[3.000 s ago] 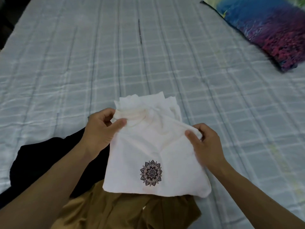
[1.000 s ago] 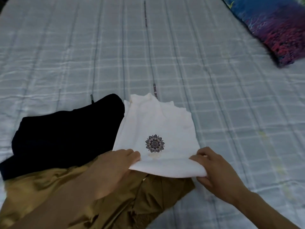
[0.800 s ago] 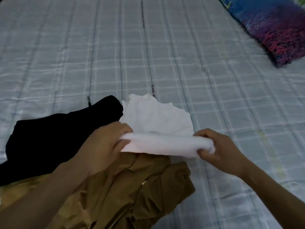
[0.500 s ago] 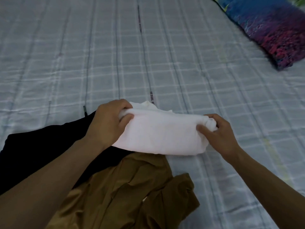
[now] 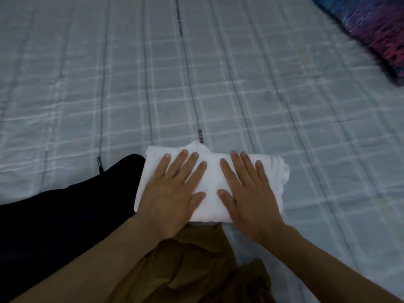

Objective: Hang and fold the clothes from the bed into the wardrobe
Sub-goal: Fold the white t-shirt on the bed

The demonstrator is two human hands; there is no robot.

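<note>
A white shirt (image 5: 212,182), folded into a small rectangle, lies on the bed (image 5: 196,84) near its front edge. My left hand (image 5: 172,191) lies flat on the shirt's left half with fingers spread and straight. My right hand (image 5: 247,191) presses flat on the right half in the same way. The shirt's printed emblem is hidden inside the fold. A black garment (image 5: 65,215) lies to the left, touching the white shirt. A crumpled mustard-brown garment (image 5: 196,265) lies below the shirt, between my forearms.
The bed is covered by a pale blue-grey checked sheet that stretches far back and to both sides. A blue, purple and red patterned pillow (image 5: 376,27) sits at the top right corner.
Both hands gripped the shirt's lower edge, lifted it and folded it over away from me. They have let go and now press flat on the folded shirt.
</note>
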